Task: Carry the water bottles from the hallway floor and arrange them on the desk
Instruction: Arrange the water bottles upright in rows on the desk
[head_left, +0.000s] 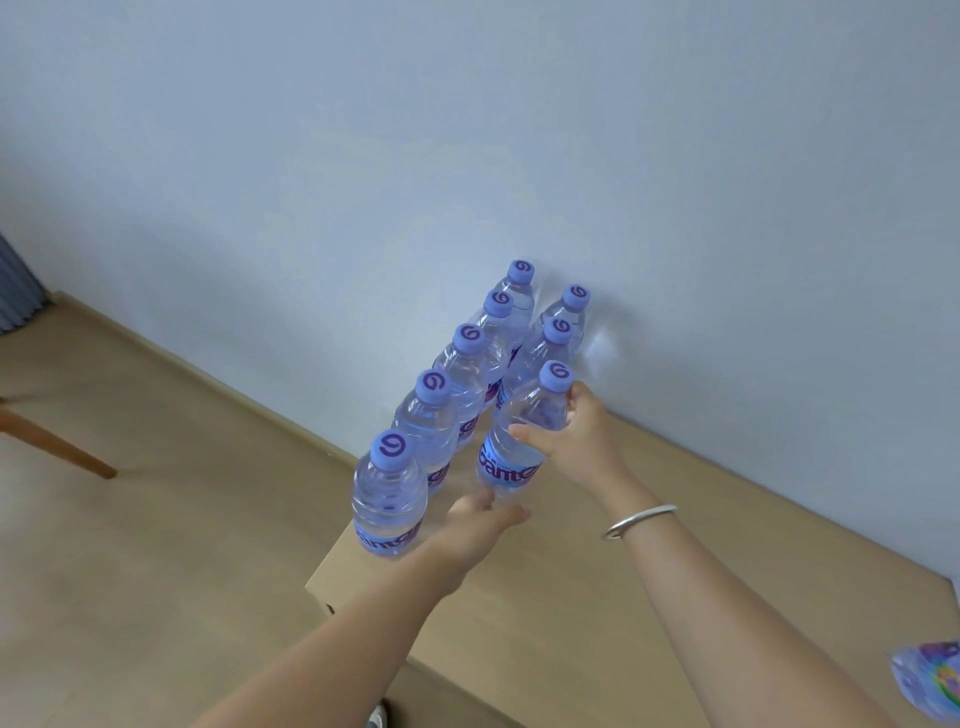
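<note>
In the head view, eight water bottles stand on the desk (623, 545), a pale wood-look top against a plain wall, in two rows running away from the hands: five to the left, three to the right. The right hand (566, 431) grasps the nearest bottle (524, 431) of the right row by its shoulder, thumb across the front and fingers curled behind, just under the cap (556, 375). That bottle leans slightly toward the left row; whether its base sits flat I cannot tell. The left hand (483, 514) reaches in low between the two rows, fingers loosely extended and holding nothing, beside the front left bottle (389, 499).

The bottles look full, so I judge each moderately heavy and bottom-steady, yet tall enough to topple if knocked. The clear plastic is thin and ribbed, likely to give under a hard squeeze; the smooth label band may be slippery. The shoulder or the ribbed waist seems the surest hold. Caps are matte lavender with a swirl mark.

A metal bangle (641, 519) circles the right wrist. At the far right edge lies crumpled printed plastic wrap (930, 680).
</note>
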